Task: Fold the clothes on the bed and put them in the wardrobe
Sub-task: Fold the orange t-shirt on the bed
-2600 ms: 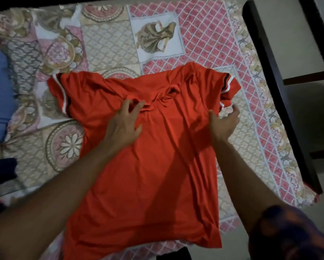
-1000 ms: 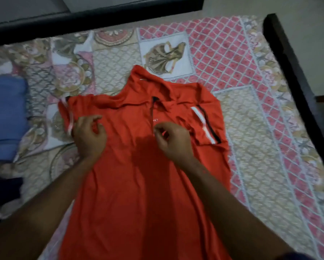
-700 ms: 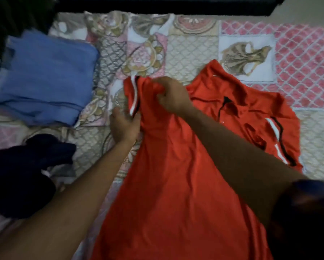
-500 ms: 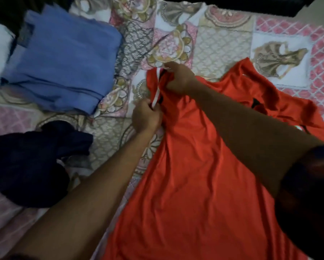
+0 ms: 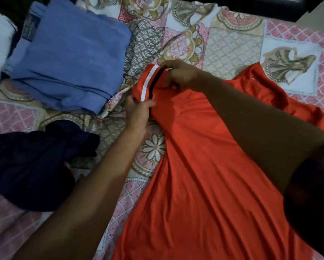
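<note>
Nearest the camera, the orange-red shirt (image 5: pixel 204 175) lies spread down the lower centre and right of the frame on the patterned bed (image 5: pixel 232 49). Its body is flat but rippled with long creases. At lower left, just beside it, a dark navy garment (image 5: pixel 29 162) sits in a loose heap, not yet folded.

The step in hand looks like the first fold of this shirt: bringing in the sleeve (image 5: pixel 150 83) that shows at centre frame. The left hand (image 5: pixel 138 113) has its grip closed to a pinch on the near end of the sleeve's white-and-black striped cuff. The right hand (image 5: pixel 180 76), whose arm crosses over the shirt from the right edge, pinches the far end of the same cuff with fingers curled tight. The cuff is stretched between the two (the picture is soft here, so how much cloth each pinch takes in is hard to judge). Neither hand holds anything else.

The next move, as I judge it, calls for carrying the sleeve inward over the chest and laying it flat. The cuff should be kept straight so that no pucker is folded in.

Farther off, at upper left, a blue garment (image 5: pixel 69 59) lies folded in a neat stack, well apart from the shirt. No wardrobe is in view.
</note>
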Motion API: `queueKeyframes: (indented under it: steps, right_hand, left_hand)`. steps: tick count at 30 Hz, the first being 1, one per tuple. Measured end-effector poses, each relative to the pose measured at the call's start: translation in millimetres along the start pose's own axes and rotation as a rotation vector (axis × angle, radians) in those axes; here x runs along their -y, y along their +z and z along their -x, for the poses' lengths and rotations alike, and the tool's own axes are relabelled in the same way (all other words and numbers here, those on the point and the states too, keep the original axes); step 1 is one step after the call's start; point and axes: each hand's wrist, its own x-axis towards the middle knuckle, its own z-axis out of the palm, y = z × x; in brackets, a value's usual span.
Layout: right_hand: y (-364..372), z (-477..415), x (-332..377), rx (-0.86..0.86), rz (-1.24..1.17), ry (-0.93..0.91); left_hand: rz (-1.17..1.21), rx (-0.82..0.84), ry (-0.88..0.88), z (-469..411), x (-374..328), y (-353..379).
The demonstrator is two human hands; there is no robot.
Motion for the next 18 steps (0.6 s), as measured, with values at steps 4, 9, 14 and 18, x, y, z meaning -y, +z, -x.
queueKeyframes:
  steps: [4, 9, 14, 18]
  right_hand:
    - [3.9, 5.4, 8.1, 0.041, 0.203, -0.034]
    - [-11.6, 34.6, -6.4, -0.165, 0.059, -0.227]
    - [-58.6, 66.9, -55.3, -0.233, 0.276, -0.156]
    - [-77.1, 103.2, -79.6, -0.219, 0.777, -0.085]
  left_hand:
    - [-0.248, -0.077, 0.388, 7.2, -0.7, -0.4]
    - [-0.78, 0.074, 1.05, 35.0, 1.0, 17.0]
    - [-0.847, 0.375, 1.002, 76.5, 32.3, 54.0]
    - [-0.84, 0.302, 0.984, 98.6, 56.8, 54.0]
